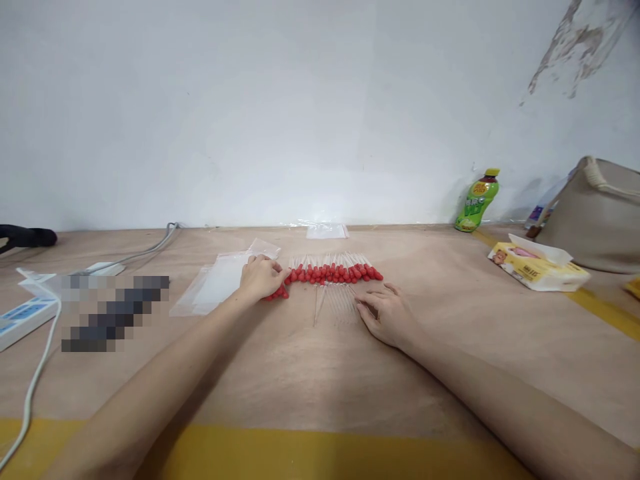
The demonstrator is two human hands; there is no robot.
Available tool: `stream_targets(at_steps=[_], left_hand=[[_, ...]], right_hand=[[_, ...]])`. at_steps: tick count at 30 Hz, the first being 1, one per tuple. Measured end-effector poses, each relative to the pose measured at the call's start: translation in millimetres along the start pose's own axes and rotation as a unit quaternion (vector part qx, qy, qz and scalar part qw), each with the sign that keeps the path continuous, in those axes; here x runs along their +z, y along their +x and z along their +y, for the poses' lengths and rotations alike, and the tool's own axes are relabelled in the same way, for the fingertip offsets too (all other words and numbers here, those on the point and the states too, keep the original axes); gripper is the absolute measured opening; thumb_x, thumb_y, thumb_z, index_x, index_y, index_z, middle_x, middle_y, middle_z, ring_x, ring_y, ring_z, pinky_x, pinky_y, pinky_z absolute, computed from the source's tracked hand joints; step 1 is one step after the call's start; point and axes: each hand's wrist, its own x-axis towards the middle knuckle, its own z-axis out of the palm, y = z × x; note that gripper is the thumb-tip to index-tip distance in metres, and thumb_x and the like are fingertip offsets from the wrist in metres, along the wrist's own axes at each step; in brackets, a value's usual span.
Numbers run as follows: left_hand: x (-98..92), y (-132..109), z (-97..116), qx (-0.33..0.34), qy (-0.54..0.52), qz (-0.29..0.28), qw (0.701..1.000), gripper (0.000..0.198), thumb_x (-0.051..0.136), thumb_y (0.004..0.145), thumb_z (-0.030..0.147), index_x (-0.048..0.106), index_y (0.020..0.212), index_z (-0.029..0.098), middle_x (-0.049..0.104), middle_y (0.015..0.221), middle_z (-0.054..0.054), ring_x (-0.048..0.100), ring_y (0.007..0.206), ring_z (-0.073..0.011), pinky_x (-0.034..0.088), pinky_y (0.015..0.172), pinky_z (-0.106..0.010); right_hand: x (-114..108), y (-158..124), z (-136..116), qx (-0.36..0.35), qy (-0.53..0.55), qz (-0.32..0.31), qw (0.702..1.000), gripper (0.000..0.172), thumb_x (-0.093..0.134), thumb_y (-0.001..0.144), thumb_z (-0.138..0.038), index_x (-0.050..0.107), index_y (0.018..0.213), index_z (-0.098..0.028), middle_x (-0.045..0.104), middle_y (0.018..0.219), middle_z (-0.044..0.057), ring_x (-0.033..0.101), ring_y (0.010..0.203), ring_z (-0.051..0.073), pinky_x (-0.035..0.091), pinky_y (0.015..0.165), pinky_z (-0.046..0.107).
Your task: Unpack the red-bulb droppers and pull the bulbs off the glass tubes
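Observation:
A row of thin pale sticks with red bulb-like heads (333,272) lies across the middle of the table, most stems pointing toward the wall. Some stems (340,303) point toward me below the row. At the row's left end, my left hand (260,275) is closed with its fingers bent down, and several red heads poke out beneath it. Its fingertips are partly hidden. My right hand (387,313) rests on the table at the right of the near stems, fingers loosely curved and apart, thumb side close to the stems. Clear plastic bags (215,287) lie beside my left hand.
A small clear bag (327,231) lies by the wall. To the right are a green bottle (477,202), a yellow tissue pack (540,267) and a beige bag (593,213). At left are a power strip (27,317), a white cable (37,380) and a blurred dark object (117,315).

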Motion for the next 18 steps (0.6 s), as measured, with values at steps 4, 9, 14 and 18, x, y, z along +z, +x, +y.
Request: stream_targets(at_steps=[4, 9, 14, 18], left_hand=[[6.4, 10, 3, -0.015, -0.009, -0.027, 0.999, 0.039, 0.052, 0.068, 0.056, 0.07, 0.073, 0.022, 0.066, 0.087, -0.008, 0.052, 0.097, -0.0293, 0.041, 0.08, -0.036], [10.4, 11, 2, -0.029, -0.028, -0.033, 0.999, 0.032, 0.053, 0.069, 0.05, 0.068, 0.061, 0.023, 0.067, 0.065, -0.005, 0.057, 0.088, -0.0265, 0.043, 0.075, -0.034], [5.4, 6, 2, -0.054, -0.038, 0.012, 0.998, 0.029, 0.05, 0.072, 0.042, 0.067, 0.061, 0.02, 0.066, 0.072, -0.007, 0.056, 0.087, -0.0274, 0.043, 0.076, -0.037], [1.5, -4, -1, -0.051, -0.053, 0.093, 0.993, 0.027, 0.052, 0.072, 0.041, 0.067, 0.07, 0.019, 0.06, 0.1, -0.008, 0.048, 0.101, -0.029, 0.039, 0.086, -0.04]], right_hand=[[1, 2, -3, -0.001, -0.007, -0.02, 1.0, 0.022, 0.046, 0.083, -0.026, 0.064, 0.095, -0.022, 0.069, 0.09, 0.005, 0.061, 0.089, 0.019, 0.028, 0.094, 0.041], [3, 3, -6, 0.008, -0.009, -0.024, 1.0, 0.023, 0.047, 0.083, -0.029, 0.062, 0.098, -0.022, 0.069, 0.092, 0.004, 0.059, 0.096, 0.021, 0.027, 0.096, 0.043], [0, 2, -11, 0.011, -0.009, -0.038, 0.999, 0.024, 0.047, 0.084, -0.034, 0.062, 0.098, -0.022, 0.068, 0.094, 0.004, 0.059, 0.095, 0.02, 0.026, 0.096, 0.043], [-1, 2, -12, 0.007, 0.001, -0.04, 0.999, 0.027, 0.047, 0.084, -0.04, 0.061, 0.099, -0.023, 0.067, 0.096, 0.004, 0.06, 0.091, 0.02, 0.027, 0.095, 0.045]])
